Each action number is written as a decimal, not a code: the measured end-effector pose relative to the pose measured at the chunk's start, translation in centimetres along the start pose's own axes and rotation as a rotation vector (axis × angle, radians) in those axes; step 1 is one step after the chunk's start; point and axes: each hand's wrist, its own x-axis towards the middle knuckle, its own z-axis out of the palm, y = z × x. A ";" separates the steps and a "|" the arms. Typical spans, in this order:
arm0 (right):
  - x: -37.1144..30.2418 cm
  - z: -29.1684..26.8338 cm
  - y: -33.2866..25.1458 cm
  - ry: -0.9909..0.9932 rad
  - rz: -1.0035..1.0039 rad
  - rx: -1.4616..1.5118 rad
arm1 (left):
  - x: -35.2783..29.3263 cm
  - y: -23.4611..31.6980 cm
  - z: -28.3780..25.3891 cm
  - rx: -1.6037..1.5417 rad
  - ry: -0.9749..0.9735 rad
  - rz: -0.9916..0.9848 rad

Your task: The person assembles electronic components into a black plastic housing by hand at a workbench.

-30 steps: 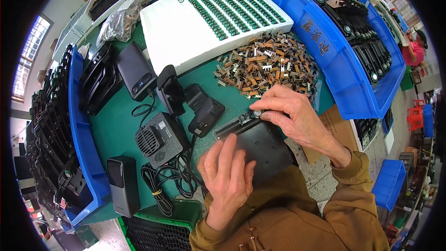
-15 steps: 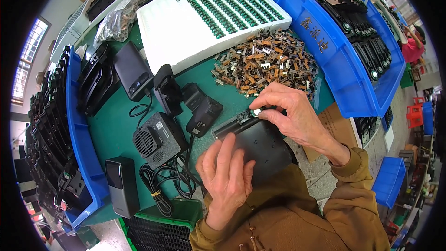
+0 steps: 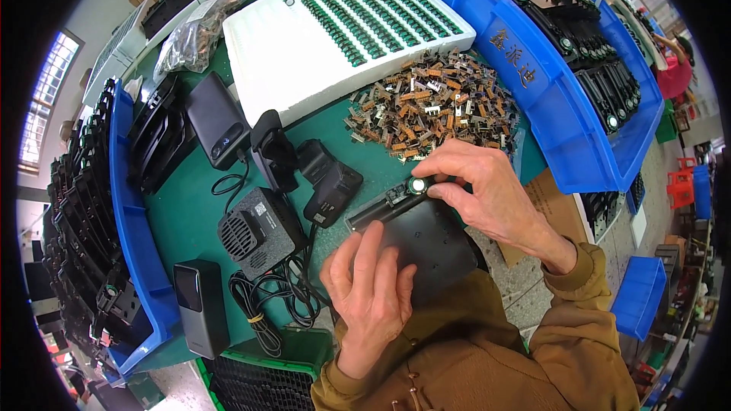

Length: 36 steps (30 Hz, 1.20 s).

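Note:
A flat black plastic part (image 3: 430, 247) lies on the green table in front of me. My left hand (image 3: 371, 289) rests flat on its near left corner, fingers spread and pressing down. My right hand (image 3: 487, 190) pinches a small component at the part's far edge, beside a round silver-rimmed piece (image 3: 416, 185). A heap of small brown and grey components (image 3: 434, 103) lies just beyond my right hand.
A white foam tray (image 3: 266, 61) with rows of green pieces sits behind the heap. Blue bins of black parts stand at right (image 3: 533, 84) and left (image 3: 129, 213). A black fan box (image 3: 259, 228), adapters (image 3: 327, 183), a cable coil (image 3: 270, 297) and a dark device (image 3: 199, 316) lie left.
My right hand has stayed at the part's far edge, fingers shifting slightly around the small piece. The left hand has not moved.

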 end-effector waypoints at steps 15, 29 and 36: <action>-4.6 -3.3 0.7 0.138 0.124 -0.201 | -0.2 0.3 0.0 0.080 0.004 0.009; -2.6 -1.1 1.4 0.160 -0.004 -0.421 | 0.2 0.5 -0.3 0.075 -0.018 0.015; -3.2 -1.1 1.1 0.138 0.030 -0.372 | 0.1 0.5 -0.6 0.068 -0.043 0.008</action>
